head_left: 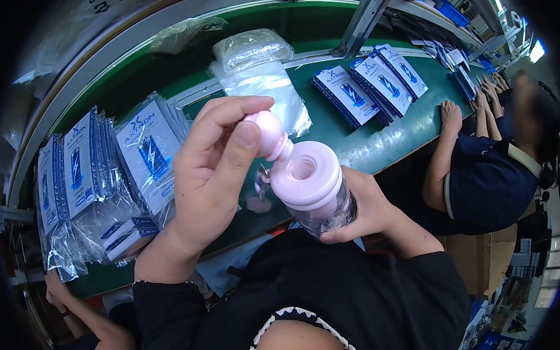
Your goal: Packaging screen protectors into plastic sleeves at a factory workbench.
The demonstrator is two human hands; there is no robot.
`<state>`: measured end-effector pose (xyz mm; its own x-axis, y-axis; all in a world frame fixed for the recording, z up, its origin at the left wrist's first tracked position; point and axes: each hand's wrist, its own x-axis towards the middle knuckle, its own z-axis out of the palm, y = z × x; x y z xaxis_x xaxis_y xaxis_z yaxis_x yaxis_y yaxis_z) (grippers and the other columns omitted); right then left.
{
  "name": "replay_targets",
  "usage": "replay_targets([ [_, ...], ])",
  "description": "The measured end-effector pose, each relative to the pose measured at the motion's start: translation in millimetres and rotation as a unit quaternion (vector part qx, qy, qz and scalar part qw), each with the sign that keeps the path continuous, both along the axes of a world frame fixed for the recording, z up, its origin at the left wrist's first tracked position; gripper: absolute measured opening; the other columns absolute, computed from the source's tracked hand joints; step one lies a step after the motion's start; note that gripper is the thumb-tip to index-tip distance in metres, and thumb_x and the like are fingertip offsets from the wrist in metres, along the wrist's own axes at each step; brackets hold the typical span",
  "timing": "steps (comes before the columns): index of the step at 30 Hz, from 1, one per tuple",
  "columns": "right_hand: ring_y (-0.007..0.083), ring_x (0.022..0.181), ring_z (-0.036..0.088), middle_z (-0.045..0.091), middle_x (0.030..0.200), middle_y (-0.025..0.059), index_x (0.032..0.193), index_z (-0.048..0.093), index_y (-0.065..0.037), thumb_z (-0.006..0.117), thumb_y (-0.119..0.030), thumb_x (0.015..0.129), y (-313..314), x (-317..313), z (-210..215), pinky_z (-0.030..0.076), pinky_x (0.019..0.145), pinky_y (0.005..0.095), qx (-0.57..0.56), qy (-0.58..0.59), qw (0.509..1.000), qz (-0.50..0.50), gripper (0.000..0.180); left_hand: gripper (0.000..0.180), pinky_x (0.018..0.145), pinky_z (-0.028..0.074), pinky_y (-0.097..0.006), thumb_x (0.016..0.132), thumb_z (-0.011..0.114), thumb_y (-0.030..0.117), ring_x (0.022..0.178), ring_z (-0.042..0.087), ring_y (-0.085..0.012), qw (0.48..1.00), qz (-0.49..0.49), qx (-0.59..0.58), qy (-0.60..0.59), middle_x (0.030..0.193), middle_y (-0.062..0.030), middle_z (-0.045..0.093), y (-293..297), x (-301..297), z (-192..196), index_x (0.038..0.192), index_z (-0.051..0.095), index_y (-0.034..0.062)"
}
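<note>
While our left hand [210,156] pinches the pale-pink, ball-topped, plastic-looking stopper [267,132] near frame centre, our right hand [368,204] grips the pink-collared, clear cylindrical bottle [314,192], its mouth [303,169] just lower right of the stopper, long axis slanting likewise.

The left arm [170,256] comes up from below, and the left hand [212,162] is lifted high. Its thumb [237,158] points up, with the nail showing. Its pointing finger [245,104] bends over the top, so the two make a pinch. The right arm [413,235] reaches in toward the left. The right hand [368,203] is lower, curved in a round grip, with its thumb [340,234] in front. Its other fingers are mostly hidden. The hands are near each other but apart.
</note>
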<state>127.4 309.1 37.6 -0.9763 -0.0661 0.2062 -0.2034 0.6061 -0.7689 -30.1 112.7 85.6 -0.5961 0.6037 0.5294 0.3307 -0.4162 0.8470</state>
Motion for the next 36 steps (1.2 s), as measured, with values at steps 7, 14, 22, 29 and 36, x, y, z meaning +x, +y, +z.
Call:
replay_targets([
  [7,0.0283,0.093,0.064,0.064,0.101,0.0174,0.118,0.055,0.002,0.085,-0.042,0.055,-3,-1,5,0.048,0.083,0.0363,-0.043,-0.029,0.998,-0.024,0.083,0.027,0.092,0.041,-0.03,0.096,0.052,0.017,0.104,0.056,-0.0194,0.977,-0.039,-0.148,0.147,0.111,-0.0127,0.059,-6,0,11,0.114,0.063,-0.0002],
  [14,0.0204,0.106,0.058,0.061,0.115,0.014,0.128,0.048,0.006,0.085,-0.031,0.056,0,-8,-8,0.043,0.094,0.032,-0.456,-0.193,0.864,0.095,0.09,0.038,0.106,0.032,-0.043,0.092,0.048,0.028,0.116,0.051,-0.0298,0.981,-0.177,0.007,0.079,0.11,-0.0158,0.059,-2,-6,3,0.113,0.058,-0.0021],
  [22,0.0249,0.117,0.054,0.052,0.13,0.0196,0.138,0.034,0.007,0.079,-0.032,0.058,-7,-22,-29,0.041,0.1,0.0357,-0.525,-0.239,0.799,0.169,0.101,0.052,0.096,0.037,-0.033,0.086,0.067,0.045,0.094,0.049,-0.0139,0.973,-0.206,0.038,-0.099,0.095,-0.0049,0.052,-11,14,2,0.112,0.047,0.0042],
  [29,0.0263,0.105,0.062,0.06,0.118,0.02,0.128,0.047,0.011,0.077,-0.038,0.056,-38,-37,-36,0.047,0.095,0.0356,-0.674,-0.295,0.646,0.202,0.092,0.046,0.095,0.036,-0.034,0.083,0.073,0.032,0.094,0.048,-0.0161,0.978,-0.188,0.088,0.01,0.093,-0.0062,0.051,-19,4,-5,0.108,0.043,0.0072],
  [36,0.024,0.121,0.05,0.052,0.13,0.0133,0.137,0.037,0.004,0.085,-0.03,0.054,13,-66,36,0.036,0.105,0.0376,-0.477,-0.001,0.877,0.058,0.101,0.091,0.113,0.015,-0.044,0.088,0.051,0.06,0.137,0.025,-0.0327,0.989,0.028,0.067,0.128,0.144,-0.021,0.029,-4,2,9,0.146,0.014,0.0002],
])
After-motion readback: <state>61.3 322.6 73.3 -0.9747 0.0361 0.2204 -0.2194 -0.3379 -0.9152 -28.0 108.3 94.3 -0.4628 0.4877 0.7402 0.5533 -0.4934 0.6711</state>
